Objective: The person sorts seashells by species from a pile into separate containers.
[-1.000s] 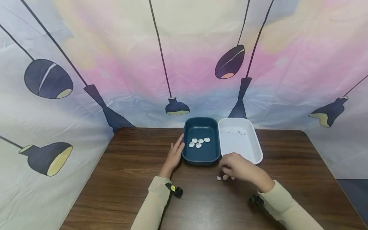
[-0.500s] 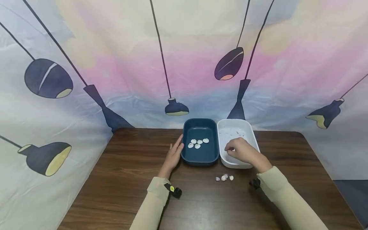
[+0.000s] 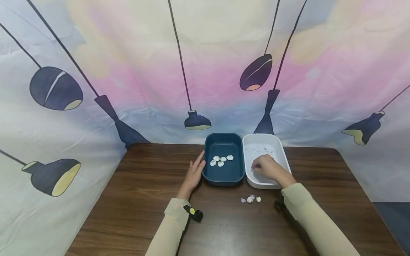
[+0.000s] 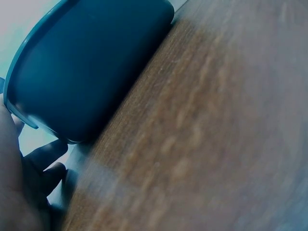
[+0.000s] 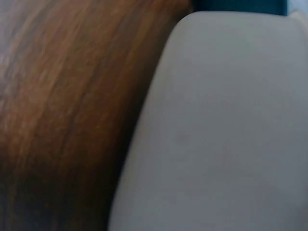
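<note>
My left hand [image 3: 193, 173] rests with its fingers extended along the left side of a dark teal tray [image 3: 224, 180]. In the left wrist view, the fingertips touch the tray's outer wall. Several small white oval pieces [image 3: 223, 159], like shells or cloves, lie inside that tray. My right hand [image 3: 268, 166] is over the near part of a white tray [image 3: 285, 160], fingers bent down toward its floor. I cannot tell whether those fingers pinch something; the back of the hand hides it. In the right wrist view only the tray's outer wall shows, not the hand.
Several small white and purplish pieces [image 3: 249, 200] lie on the brown wooden table [image 3: 217, 227], in front of the white tray. Tiny dark flecks dot that tray's floor. The two trays stand side by side at the back edge, before a printed cloth [image 3: 144, 71].
My right hand has gone from the small pieces on the table up and over into the white tray, then settled slightly lower. The left hand has stayed against the teal tray.
</note>
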{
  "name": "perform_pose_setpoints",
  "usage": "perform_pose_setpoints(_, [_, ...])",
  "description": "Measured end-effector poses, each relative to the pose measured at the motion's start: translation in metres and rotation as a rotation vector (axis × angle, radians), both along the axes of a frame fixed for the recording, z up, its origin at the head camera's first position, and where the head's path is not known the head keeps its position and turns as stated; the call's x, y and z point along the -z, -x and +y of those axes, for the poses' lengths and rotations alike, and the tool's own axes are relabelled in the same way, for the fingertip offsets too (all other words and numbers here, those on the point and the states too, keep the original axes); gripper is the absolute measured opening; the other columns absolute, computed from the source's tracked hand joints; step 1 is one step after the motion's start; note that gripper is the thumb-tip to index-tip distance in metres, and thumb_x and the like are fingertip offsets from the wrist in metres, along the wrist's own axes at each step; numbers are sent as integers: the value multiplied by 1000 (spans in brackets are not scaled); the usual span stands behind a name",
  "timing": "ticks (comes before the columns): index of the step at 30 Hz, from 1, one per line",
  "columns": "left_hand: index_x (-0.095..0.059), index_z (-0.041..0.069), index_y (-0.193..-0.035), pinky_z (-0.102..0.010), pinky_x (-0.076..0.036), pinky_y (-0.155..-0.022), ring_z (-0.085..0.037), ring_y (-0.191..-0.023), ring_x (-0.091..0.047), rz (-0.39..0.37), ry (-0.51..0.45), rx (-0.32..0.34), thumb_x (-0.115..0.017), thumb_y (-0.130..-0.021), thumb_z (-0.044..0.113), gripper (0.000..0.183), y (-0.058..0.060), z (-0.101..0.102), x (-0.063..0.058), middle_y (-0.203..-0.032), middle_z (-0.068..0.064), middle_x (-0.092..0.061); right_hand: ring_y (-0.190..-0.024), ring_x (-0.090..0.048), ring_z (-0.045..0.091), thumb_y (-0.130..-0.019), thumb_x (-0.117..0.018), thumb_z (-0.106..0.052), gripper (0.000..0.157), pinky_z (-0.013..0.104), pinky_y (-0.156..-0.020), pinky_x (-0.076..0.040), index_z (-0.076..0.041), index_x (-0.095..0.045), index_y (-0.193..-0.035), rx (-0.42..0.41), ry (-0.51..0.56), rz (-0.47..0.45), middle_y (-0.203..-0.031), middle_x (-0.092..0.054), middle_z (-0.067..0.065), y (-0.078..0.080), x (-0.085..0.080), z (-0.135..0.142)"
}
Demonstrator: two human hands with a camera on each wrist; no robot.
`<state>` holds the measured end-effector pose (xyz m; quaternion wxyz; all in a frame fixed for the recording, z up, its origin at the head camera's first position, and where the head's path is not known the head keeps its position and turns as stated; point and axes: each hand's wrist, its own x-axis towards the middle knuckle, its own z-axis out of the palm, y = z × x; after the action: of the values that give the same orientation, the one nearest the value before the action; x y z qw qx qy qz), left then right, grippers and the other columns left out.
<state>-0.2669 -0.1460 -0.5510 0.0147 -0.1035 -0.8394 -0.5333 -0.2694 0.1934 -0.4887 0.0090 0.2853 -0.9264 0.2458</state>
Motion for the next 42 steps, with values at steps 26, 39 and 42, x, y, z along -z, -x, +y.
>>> perform_pose_setpoints(26, [-34, 25, -168, -54, 2, -130, -34, -157, -29, -7, 14, -11, -40, -115, 41, 55, 0, -1, 0, -169, -2, -37, -120, -63, 48, -97, -55, -5, 52, 60, -101, -52, 6, -50, -147, 159, -150, -114, -129, -65, 31, 4, 20, -7])
perform_pose_setpoints(39, [-34, 26, -168, -55, 3, -130, -35, -158, -26, -18, 11, -11, -40, -116, 39, 54, -1, -1, 0, -169, -2, -37, -122, -65, 45, -96, -60, -5, 49, 59, -105, -51, 4, -56, -144, 145, -90, -93, -132, -67, 27, -3, 12, 0])
perform_pose_setpoints(42, [-33, 24, -168, -53, 3, -130, -33, -157, -29, -10, 11, -3, -40, -116, 38, 54, -1, 0, 0, -169, -2, -36, -124, -64, 43, -96, -62, -3, 46, 59, -106, -50, 4, -60, -141, 139, -72, -70, -133, -67, 25, -10, 5, 0])
